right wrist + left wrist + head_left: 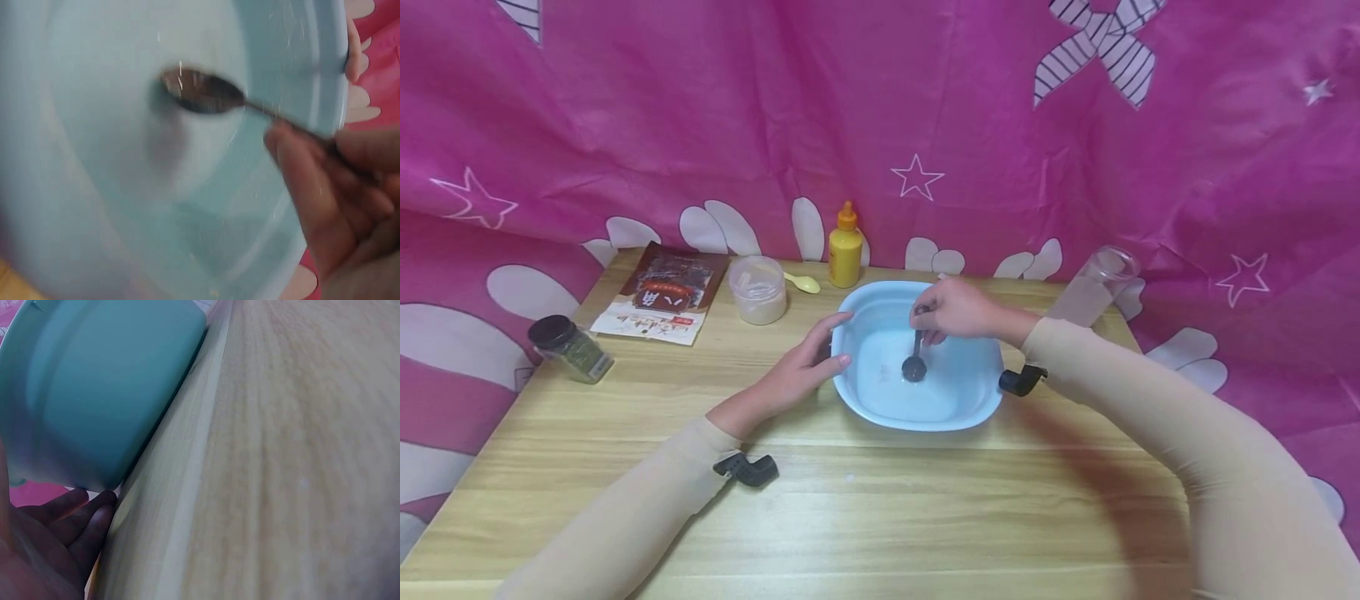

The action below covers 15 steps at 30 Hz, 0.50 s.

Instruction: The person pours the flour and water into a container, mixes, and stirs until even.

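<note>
Light wooden table (925, 517) with a pink star-and-flower cloth (700, 108) hung behind it. The pale blue basin (981, 398) sits mid-table. Right hand (955, 310) hovers over the basin, fingers pinching a metal spoon (914, 363) whose bowl hangs below the grip inside the basin. Left hand (797, 371) rests against the basin's left rim, fingers straight.

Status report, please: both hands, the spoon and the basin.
Right hand pinches spoon, bowl down in blue basin. Left hand steadies basin's rim. Nothing in the way.
</note>
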Each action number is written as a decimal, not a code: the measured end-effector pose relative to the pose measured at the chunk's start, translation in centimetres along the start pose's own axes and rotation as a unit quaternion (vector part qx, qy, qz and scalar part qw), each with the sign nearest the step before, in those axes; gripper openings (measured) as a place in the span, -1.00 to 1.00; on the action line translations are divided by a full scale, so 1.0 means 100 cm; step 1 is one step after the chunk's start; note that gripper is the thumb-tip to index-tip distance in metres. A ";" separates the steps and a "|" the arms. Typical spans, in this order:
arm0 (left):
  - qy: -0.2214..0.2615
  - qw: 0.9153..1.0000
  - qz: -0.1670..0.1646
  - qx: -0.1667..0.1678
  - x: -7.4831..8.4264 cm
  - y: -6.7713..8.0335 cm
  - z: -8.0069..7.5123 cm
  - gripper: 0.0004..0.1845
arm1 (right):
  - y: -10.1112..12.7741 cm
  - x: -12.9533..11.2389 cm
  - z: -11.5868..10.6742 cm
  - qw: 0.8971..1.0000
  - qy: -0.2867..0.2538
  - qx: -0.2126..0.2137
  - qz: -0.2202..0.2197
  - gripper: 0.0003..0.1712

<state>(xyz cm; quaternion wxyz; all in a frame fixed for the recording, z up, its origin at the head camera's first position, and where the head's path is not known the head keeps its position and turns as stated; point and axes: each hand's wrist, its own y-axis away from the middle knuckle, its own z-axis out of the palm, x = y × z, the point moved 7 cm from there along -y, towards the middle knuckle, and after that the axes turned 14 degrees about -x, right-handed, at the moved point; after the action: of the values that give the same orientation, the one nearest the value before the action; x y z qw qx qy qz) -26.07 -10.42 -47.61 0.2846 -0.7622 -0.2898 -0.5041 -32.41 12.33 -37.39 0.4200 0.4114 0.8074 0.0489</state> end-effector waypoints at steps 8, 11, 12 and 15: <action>0.001 1.000 0.010 -0.001 -0.001 -0.002 0.001 -0.26 | 0.002 0.009 -0.017 0.995 0.000 0.095 0.016 -0.78; 0.001 1.000 0.011 0.000 -0.002 -0.002 0.001 -0.25 | -0.002 0.006 -0.009 0.998 -0.035 0.048 -0.007 -0.77; 0.001 1.000 0.012 0.000 -0.001 -0.001 0.000 -0.25 | -0.003 0.004 -0.005 0.999 -0.043 0.025 -0.015 -0.76; 0.001 1.000 0.011 0.002 0.000 -0.001 0.000 -0.25 | -0.004 0.002 0.003 0.998 -0.048 -0.032 -0.025 -0.76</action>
<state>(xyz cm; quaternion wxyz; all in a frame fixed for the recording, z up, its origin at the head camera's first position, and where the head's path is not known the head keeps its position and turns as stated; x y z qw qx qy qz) -26.15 -10.35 -47.63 0.2918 -0.7643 -0.2816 -0.5014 -32.51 12.09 -37.84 0.4724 0.3790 0.7945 0.0442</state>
